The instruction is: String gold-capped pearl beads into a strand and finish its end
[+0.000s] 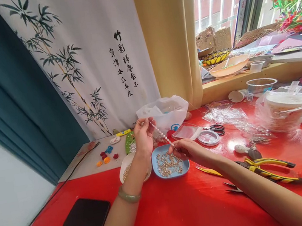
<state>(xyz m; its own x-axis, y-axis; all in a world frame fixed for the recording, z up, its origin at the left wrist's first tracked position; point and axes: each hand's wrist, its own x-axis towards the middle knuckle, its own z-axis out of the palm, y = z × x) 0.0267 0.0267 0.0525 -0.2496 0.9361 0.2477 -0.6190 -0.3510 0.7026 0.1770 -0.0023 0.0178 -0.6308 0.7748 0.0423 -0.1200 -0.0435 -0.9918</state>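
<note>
My left hand (143, 135) is raised above the red table (183, 207), fingers pinched on the upper end of a strand of pearl beads (160, 133). My right hand (187, 151) pinches the strand's lower end, just over a blue dish (170, 165) filled with small gold-coloured beads. The strand runs slanted and taut between both hands. A jade bangle (128, 196) sits on my left wrist. A white dish (125, 170) of beads lies behind my left forearm, partly hidden.
Yellow-handled pliers (269, 170) and tweezers lie right of my right arm. Scissors (215, 128), a cord spool (208, 137), a plastic bag (165, 112), cellophane wrappers, a bagged white bowl (287, 106) and a black pad (86, 216) also sit on the table. The windowsill holds bowls and clutter.
</note>
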